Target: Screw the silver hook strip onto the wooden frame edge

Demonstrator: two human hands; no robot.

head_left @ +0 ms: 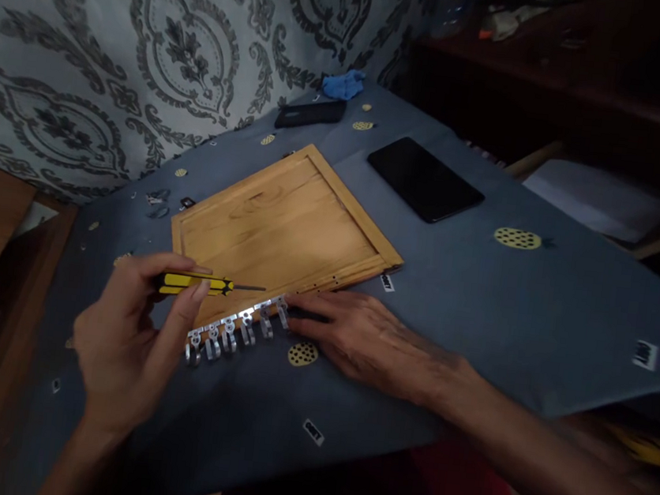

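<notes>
A blue-grey cloth printed with yellow pineapples and small word labels covers the work surface, which meets a pale wall covering with dark ornate medallions. Towards the wall lie a crumpled bright-blue piece of material and, just beside it, a slim black rectangular object. A flat, glossy black slab, like a phone or tablet, lies face-up beyond the board's right side. At far right, white paper rests in a dark, drawer-like space.

In the middle of the cloth is a honey-brown wooden board with a raised frame and a recessed, grained centre. A shiny silver metal strip carrying six visible curved hooks sits along its near edge, the hooks hanging outward over the cloth. Small dark marks (perhaps holes) dot the edge beyond the strip's right end.

The person's left hand blocks the board's near-left corner, its thumb and fingers pinching a yellow-and-black-handled screwdriver. The steel shaft points right, above the strip; whether the tip touches wood is unclear. The right hand lies low, fingers extended to the last hook; I cannot tell whether they grip it.
</notes>
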